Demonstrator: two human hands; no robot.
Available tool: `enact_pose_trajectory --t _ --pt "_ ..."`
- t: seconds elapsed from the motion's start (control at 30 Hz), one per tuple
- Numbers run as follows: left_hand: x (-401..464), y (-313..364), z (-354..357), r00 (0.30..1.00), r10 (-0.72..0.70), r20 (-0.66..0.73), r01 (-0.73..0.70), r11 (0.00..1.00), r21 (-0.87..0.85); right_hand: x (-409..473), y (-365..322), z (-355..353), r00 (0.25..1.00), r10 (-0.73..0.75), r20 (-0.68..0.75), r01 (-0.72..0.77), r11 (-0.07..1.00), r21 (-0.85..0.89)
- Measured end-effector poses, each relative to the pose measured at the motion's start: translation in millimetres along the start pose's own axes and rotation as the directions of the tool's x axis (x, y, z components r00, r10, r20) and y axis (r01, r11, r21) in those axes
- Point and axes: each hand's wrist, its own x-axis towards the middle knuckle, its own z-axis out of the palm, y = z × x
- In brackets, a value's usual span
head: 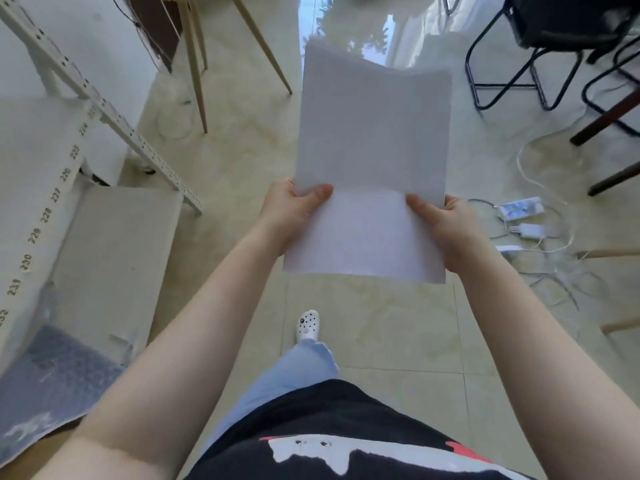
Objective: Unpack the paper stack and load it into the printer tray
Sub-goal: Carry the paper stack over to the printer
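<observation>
A white paper stack (372,143) is held out in front of me above the tiled floor, its far end bending slightly downward. My left hand (294,206) grips its left edge near the close end, thumb on top. My right hand (446,226) grips the right edge the same way. No printer or printer tray shows in the view.
A white shelf rack (104,109) with numbered labels and a white box (114,258) stand at the left. Wooden chair legs (197,64) are ahead left, black chair frames (519,74) ahead right. A power strip with tangled cables (523,220) lies on the floor at right.
</observation>
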Motion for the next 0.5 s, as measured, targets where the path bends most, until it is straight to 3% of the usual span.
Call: enact_pose_trajectory --t 0.23,0.5 --pt "152.0 63.7 41.2 0.994 0.001 0.110 -0.006 0.999 0.043 124.4 -73.5 -18.9 0.997 -0.006 -0.076 0.012 0.997 0.071" --pt "314.9 114.2 110.3 0.994 0.001 0.111 -0.010 0.997 0.081 290.3 -135.6 -66.6 0.998 -0.025 -0.056 0.031 0.992 0.120"
